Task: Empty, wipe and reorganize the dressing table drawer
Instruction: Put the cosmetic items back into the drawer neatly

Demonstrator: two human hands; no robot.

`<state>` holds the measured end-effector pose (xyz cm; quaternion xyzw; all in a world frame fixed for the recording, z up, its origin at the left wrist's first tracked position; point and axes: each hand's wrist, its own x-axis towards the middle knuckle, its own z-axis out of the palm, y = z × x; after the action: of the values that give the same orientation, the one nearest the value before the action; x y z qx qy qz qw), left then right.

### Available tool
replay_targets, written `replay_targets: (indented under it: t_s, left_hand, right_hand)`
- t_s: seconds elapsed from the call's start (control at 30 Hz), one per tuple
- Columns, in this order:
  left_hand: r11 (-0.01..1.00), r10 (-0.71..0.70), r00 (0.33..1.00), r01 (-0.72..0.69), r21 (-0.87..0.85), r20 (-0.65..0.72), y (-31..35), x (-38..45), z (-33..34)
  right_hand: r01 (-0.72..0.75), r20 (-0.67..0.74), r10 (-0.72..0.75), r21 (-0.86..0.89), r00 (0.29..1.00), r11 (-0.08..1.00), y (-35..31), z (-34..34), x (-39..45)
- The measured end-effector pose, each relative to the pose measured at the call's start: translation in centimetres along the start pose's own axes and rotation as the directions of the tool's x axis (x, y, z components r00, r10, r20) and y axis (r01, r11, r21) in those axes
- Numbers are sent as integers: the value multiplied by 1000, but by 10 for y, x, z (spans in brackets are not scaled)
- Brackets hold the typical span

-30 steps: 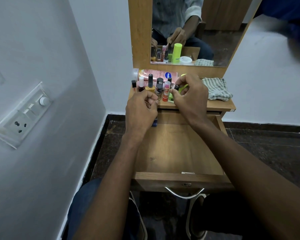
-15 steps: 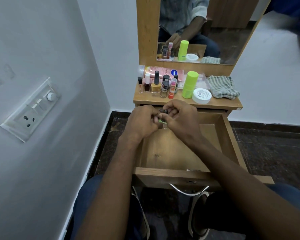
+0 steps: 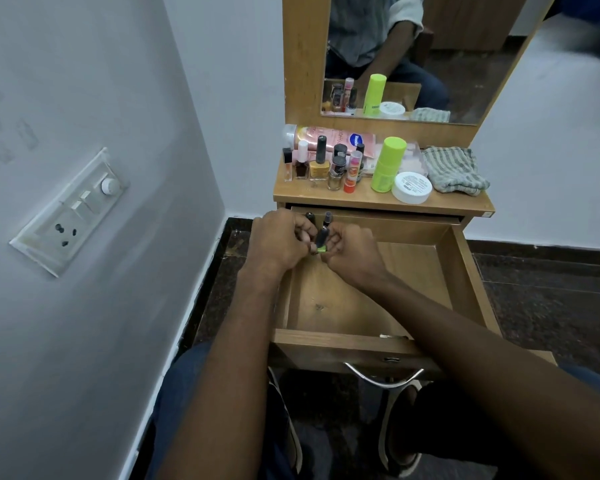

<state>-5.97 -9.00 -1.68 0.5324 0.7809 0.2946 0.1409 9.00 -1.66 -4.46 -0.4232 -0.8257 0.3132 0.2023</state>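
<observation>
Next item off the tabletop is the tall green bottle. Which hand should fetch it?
Probably right. The right hand sits nearer the tall green bottle, which stands right of centre on the tabletop. Both hands now grip small bottles at the drawer back; the left hand would cross over.

My one head camera is looking forward and down from close above the open drawer (image 3: 368, 299), facing the mirror (image 3: 413, 53) at 12 o'clock, the wall running at 9 o'clock.
</observation>
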Motion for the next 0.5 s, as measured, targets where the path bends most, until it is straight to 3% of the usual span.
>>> replay_targets:
  t_s: [0.2,0.5]
  left_hand:
    - [970,-173,969,137,-200,-176,-5,0,-3]
    - [951,-263,947,221,-217,-187,-5,2,0]
  right_hand:
    - [-12,-1,12,-81,1000,997,0,14,6]
    - [-44,-90,30,-165,996,985,-10,28,16]
